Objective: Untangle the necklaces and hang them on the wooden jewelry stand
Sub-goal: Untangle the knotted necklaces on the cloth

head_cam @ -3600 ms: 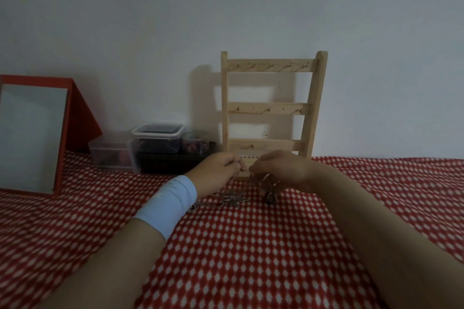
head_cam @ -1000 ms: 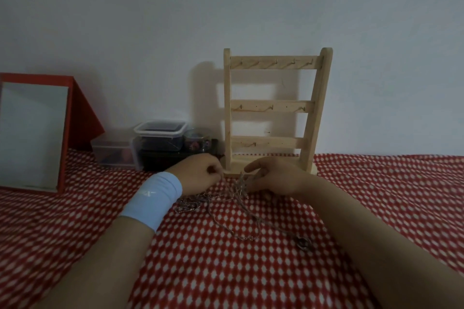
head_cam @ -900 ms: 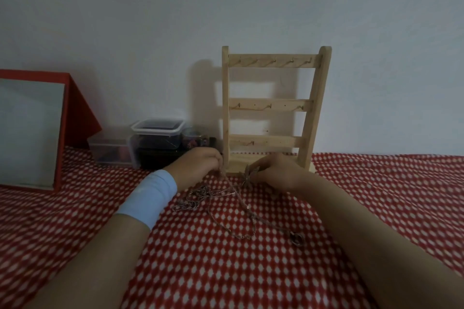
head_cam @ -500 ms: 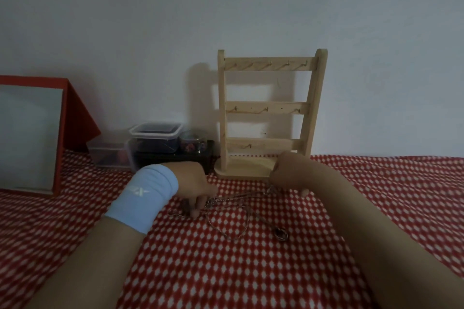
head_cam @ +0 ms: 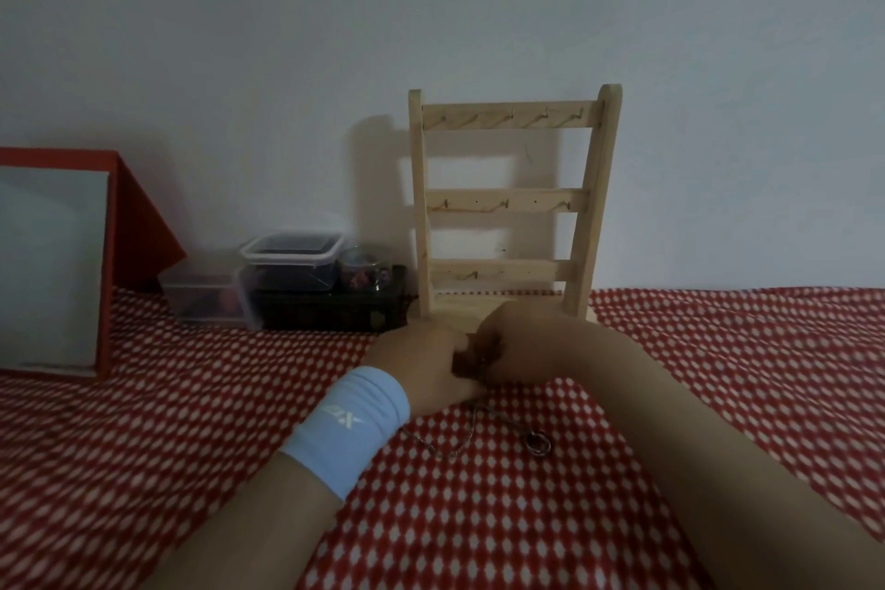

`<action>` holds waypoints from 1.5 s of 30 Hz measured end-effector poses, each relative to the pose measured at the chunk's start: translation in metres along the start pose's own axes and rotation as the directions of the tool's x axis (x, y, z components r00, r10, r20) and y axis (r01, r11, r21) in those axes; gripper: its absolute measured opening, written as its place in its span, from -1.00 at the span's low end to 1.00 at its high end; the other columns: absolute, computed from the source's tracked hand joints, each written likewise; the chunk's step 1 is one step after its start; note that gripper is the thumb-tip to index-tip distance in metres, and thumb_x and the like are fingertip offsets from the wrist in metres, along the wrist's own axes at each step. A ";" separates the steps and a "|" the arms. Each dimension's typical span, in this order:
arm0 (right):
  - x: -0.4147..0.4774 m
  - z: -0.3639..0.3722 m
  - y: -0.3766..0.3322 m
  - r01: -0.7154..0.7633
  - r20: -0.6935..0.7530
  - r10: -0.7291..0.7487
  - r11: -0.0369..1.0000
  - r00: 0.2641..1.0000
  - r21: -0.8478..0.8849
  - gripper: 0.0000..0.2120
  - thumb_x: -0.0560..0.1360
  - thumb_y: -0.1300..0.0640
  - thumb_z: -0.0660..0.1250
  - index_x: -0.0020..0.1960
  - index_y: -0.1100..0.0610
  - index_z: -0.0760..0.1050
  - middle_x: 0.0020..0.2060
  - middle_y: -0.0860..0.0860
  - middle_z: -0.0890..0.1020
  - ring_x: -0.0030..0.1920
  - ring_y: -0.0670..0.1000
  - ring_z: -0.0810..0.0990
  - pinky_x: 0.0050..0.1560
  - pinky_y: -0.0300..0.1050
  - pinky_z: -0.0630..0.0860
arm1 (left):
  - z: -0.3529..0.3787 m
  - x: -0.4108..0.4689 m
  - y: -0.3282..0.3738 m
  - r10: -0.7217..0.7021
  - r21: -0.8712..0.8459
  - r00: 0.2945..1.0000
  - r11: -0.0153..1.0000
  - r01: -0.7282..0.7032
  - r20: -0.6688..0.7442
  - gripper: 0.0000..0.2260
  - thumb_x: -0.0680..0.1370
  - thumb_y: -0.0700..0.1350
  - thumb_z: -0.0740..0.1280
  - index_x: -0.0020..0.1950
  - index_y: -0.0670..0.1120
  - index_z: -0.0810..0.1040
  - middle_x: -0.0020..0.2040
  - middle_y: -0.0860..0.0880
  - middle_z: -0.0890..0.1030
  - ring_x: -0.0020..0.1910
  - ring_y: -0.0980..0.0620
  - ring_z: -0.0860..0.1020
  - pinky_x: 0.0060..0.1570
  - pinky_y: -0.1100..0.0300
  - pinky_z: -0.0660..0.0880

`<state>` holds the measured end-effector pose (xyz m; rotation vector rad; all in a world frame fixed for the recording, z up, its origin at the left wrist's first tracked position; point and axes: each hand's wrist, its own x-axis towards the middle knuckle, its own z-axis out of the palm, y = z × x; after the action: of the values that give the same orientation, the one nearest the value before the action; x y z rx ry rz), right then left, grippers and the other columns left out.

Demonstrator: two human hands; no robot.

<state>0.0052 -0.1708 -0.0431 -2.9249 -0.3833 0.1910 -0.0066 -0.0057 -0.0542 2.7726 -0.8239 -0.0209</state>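
The wooden jewelry stand (head_cam: 512, 206) stands upright against the wall, its three rows of hooks bare. Just in front of its base my left hand (head_cam: 421, 364), with a light blue wristband, and my right hand (head_cam: 522, 350) meet fingertip to fingertip and pinch the tangled necklaces (head_cam: 479, 357) between them. Thin chain loops (head_cam: 459, 441) trail from the knot onto the cloth below. A ring pendant (head_cam: 538, 443) lies at the end of one chain. The knot itself is mostly hidden by my fingers.
The red-and-white checked cloth (head_cam: 718, 374) covers the table. A red-framed mirror (head_cam: 52, 264) leans at the left. Clear plastic containers (head_cam: 287, 273) and a dark box (head_cam: 330, 309) sit left of the stand, against the white wall.
My hands had spread apart with chain stretched between them; now they have come back together on the knot. The trailing chain and pendant lie a little nearer my hands.
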 end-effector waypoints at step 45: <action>0.002 0.007 0.004 0.124 -0.129 -0.067 0.849 0.989 0.513 -0.83 0.59 -0.03 0.39 -0.04 0.02 0.70 -0.12 -0.15 0.71 -0.08 -0.20 0.65 -0.06 -0.34 0.50 | 0.007 0.010 -0.041 -0.432 -0.897 0.902 0.405 0.174 -0.020 -0.62 0.63 0.05 0.21 -0.18 -0.18 0.61 -0.20 -0.03 0.69 -0.14 0.01 0.65 -0.04 0.12 0.54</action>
<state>0.0071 -0.1727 -0.0510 -2.3602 -0.3879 0.1024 0.0234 0.0204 -0.0698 1.7826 -0.0946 -0.1248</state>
